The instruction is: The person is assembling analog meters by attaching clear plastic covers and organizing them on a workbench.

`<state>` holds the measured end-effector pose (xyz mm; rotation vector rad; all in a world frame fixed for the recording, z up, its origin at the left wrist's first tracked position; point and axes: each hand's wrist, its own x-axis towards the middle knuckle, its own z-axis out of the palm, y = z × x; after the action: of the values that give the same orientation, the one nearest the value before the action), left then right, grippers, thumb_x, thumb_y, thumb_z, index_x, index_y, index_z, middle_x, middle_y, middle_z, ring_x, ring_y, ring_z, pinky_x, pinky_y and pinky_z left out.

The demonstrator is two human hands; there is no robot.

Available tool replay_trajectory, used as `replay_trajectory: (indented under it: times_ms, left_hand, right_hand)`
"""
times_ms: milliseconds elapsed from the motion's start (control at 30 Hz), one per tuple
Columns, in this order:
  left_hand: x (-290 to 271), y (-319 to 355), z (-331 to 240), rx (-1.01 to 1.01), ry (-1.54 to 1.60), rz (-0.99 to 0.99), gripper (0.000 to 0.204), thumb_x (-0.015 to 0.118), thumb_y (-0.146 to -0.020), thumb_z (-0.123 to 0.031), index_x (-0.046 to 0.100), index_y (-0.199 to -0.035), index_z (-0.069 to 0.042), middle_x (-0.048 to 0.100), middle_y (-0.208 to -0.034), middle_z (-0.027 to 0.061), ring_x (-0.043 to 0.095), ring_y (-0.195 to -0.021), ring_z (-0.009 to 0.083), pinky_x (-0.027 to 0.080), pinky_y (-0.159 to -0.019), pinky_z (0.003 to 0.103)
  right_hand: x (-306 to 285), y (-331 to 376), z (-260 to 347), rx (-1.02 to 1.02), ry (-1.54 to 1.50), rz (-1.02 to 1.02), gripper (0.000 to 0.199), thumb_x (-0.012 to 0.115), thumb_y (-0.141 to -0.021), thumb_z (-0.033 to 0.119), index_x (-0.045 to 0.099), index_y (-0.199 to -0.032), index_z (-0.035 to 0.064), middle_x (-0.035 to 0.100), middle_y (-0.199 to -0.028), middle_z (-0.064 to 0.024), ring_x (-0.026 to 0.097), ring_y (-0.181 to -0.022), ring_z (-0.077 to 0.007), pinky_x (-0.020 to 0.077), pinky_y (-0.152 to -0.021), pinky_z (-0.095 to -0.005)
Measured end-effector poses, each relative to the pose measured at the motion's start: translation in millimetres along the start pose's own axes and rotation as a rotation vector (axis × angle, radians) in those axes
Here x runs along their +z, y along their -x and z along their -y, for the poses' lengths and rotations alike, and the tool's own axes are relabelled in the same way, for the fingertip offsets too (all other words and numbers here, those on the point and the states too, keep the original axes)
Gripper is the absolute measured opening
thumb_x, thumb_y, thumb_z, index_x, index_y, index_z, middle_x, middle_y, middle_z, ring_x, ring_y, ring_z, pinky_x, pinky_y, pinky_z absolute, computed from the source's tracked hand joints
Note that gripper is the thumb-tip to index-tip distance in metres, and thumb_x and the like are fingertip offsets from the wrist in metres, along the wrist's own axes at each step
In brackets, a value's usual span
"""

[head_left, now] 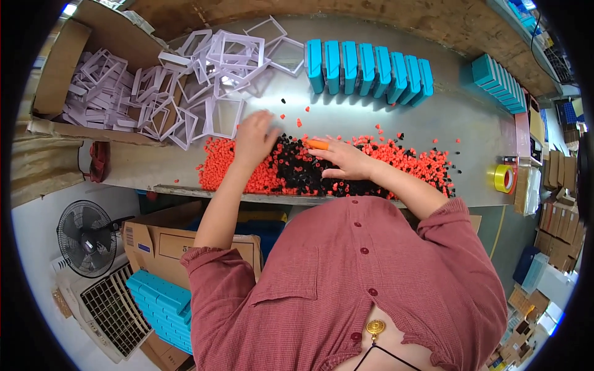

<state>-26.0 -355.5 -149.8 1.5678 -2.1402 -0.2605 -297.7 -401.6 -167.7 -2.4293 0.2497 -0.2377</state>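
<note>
From the head view, I see two bare hands working over a long heap of small plastic pieces on a metal table. The left hand sits over the spot where the red pieces meet the black pieces; its fingers bend forward with the thumb off to the side, and I cannot tell whether the fingertips pinch anything. The right hand lies over the black pieces, fingers stretched toward the other hand and thumb spread well away from them, with an orange cover on one finger. More red pieces, mixed with black ones, run on to the right of that hand, beneath and beyond the forearm. A few loose bits lie just ahead of the left hand.

Beyond the left hand, a tangle of pale lilac frames spreads leftward to an open cardboard box filled with more of them. Ahead of the right hand stands a row of blue cases, upright and side by side; a second blue row stands farther off to its right. Near the table's right end, well apart from both hands, is a yellow tape roll.
</note>
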Motion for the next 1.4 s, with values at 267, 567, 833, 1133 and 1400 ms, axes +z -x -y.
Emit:
replay_trajectory:
  times_ms: [267, 567, 833, 1133, 1400]
  left_hand:
    - [-14, -66, 53, -0.534, -0.585, 0.218, 0.072, 0.066, -0.073, -0.019, 0.032, -0.137, -0.018, 0.056, -0.091, 0.0116, 0.061, -0.082, 0.0281, 0.052, -0.061, 0.038]
    - [-51, -104, 164, -0.422, -0.995, 0.117, 0.037, 0.053, -0.082, -0.014, 0.048, -0.119, -0.014, 0.058, -0.087, 0.0063, 0.061, -0.083, 0.0227, 0.052, -0.063, 0.036]
    - [14, -132, 87, 0.074, -0.453, -0.137, 0.034, 0.058, -0.072, -0.007, 0.059, -0.106, -0.008, 0.058, -0.093, 0.0081, 0.057, -0.091, 0.0266, 0.048, -0.073, 0.039]
    - [-19, -166, 90, 0.001, -0.517, 0.032, 0.012, 0.052, -0.077, -0.006, 0.06, -0.085, -0.008, 0.057, -0.086, 0.0111, 0.061, -0.079, 0.0285, 0.05, -0.068, 0.038]
    - [6, -158, 71, -0.496, 0.374, -0.078, 0.037, 0.054, -0.088, -0.026, 0.053, -0.114, 0.0, 0.06, -0.106, 0.0156, 0.06, -0.095, 0.0266, 0.047, -0.079, 0.035]
  right_hand:
    - [-51, 42, 1, 0.425, -0.109, -0.474, 0.031, 0.059, -0.082, 0.016, 0.056, -0.112, 0.0053, 0.053, -0.121, -0.0138, 0.048, -0.114, -0.0307, 0.0381, -0.096, -0.0378]
    - [-85, 81, -22, 0.603, 0.087, -0.854, 0.022, 0.057, -0.081, 0.008, 0.061, -0.103, 0.0047, 0.06, -0.108, -0.0118, 0.056, -0.101, -0.0271, 0.043, -0.088, -0.0334]
    - [-141, 114, -96, 0.917, 0.347, -1.224, 0.047, 0.059, -0.086, 0.026, 0.047, -0.122, -0.0001, 0.049, -0.121, -0.0181, 0.045, -0.115, -0.0297, 0.0353, -0.097, -0.0356]
    - [-137, 121, -123, 0.982, -0.25, -1.141, 0.065, 0.055, -0.087, 0.041, 0.038, -0.13, -0.0036, 0.047, -0.127, -0.0215, 0.048, -0.116, -0.0269, 0.036, -0.097, -0.0338]
    - [-151, 95, -115, 1.017, -0.396, -1.112, 0.06, 0.062, -0.081, 0.039, 0.047, -0.123, -0.0016, 0.057, -0.114, -0.0164, 0.055, -0.106, -0.0226, 0.0412, -0.09, -0.0324]
